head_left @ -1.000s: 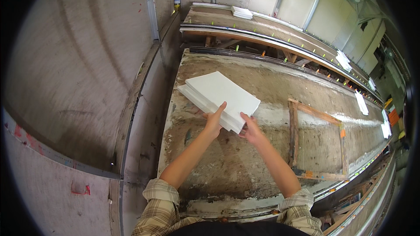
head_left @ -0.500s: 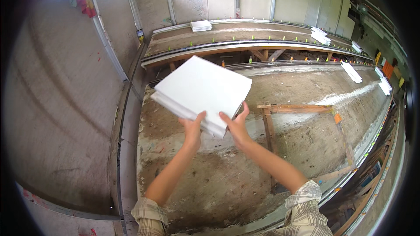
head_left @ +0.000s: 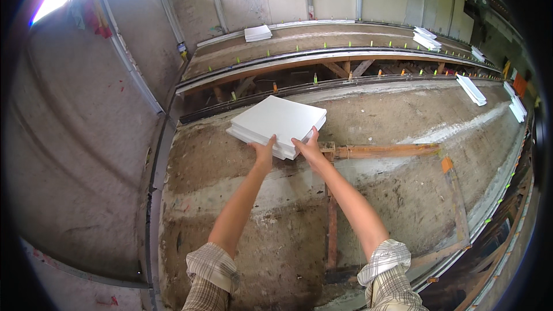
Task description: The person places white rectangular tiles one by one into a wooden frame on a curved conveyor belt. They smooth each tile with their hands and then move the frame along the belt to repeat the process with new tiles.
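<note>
Both my arms stretch forward over a long, stained work table (head_left: pixel 230 219). Between my hands is a stack of white sheets (head_left: pixel 279 118), its edges slightly uneven. My left hand (head_left: pixel 264 152) grips the near-left side, thumb against the near corner. On the near-right side my right hand (head_left: pixel 309 148) holds on, thumb on top near the edge. The fingers below the stack are partly hidden. The stack is low at the table's far side; whether it touches the surface I cannot tell.
A wooden frame (head_left: pixel 386 151) lies on the table to the right. Farther right are more white stacks (head_left: pixel 471 90). Across a gap with wooden beams runs a second table (head_left: pixel 322 37), bearing white stacks (head_left: pixel 257 33). Small green and orange pegs line the table edges. A grey wall (head_left: pixel 86 138) stands left.
The stack has gone away from me and down toward the far side of the table, held in both hands. My arms now reach farther out, and the view has shifted slightly.
</note>
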`<act>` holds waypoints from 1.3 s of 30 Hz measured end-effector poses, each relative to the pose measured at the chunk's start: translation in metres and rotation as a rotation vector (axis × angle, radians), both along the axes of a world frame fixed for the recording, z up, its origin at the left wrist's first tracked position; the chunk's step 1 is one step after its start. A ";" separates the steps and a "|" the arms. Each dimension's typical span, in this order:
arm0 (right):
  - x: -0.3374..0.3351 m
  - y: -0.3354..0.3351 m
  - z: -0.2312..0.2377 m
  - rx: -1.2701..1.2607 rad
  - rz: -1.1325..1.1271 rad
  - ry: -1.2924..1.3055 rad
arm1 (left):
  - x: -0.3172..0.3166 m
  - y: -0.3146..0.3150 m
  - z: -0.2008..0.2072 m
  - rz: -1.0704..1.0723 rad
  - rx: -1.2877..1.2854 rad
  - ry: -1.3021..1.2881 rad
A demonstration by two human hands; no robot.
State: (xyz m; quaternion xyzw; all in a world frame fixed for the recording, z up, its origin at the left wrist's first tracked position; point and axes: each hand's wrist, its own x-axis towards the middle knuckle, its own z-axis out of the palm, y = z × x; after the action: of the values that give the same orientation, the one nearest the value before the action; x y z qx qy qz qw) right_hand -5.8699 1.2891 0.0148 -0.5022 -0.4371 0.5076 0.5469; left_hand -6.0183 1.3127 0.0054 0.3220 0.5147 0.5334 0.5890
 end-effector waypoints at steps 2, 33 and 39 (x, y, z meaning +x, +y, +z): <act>0.009 -0.003 0.002 -0.085 0.138 -0.067 | -0.012 -0.018 0.035 -0.173 -0.115 0.155; 0.259 -0.414 0.015 -0.057 -0.405 -1.133 | 0.099 -0.284 -0.027 -0.324 0.180 0.908; 0.253 -0.419 0.019 0.143 -0.287 -1.358 | 0.083 -0.258 -0.003 -0.442 -0.092 0.400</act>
State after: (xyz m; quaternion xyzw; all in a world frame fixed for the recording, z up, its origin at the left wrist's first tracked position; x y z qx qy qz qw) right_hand -5.6166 0.8699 0.0335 -0.7241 -0.6439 -0.0262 0.2458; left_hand -5.9355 1.0550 0.0027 0.4979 0.5614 0.2945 0.5917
